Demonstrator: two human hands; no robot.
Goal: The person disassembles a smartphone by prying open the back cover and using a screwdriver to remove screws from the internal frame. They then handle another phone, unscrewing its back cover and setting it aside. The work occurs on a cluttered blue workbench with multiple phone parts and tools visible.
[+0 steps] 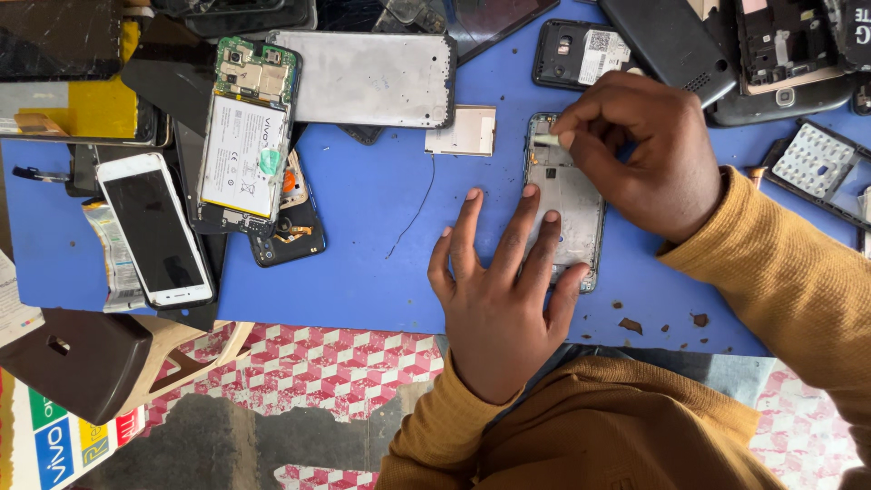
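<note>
An opened phone frame [574, 195] with its grey metal inside showing lies on the blue mat [363, 227]. My left hand [499, 290] rests flat on it, fingers spread, pressing its lower half down. My right hand [640, 150] hovers over the frame's upper end, fingertips pinched on a small pale strip [547, 140] that touches the frame's top left corner. Both arms wear mustard yellow sleeves.
A phone with its back off and white battery showing [245, 136], a white phone [154, 229], a silver back plate [372, 80], a small beige panel [464, 132] and a thin black wire [413, 213] lie to the left. Dark phone shells [780, 54] crowd the far right. A brown stool [77, 358] stands below the mat's left edge.
</note>
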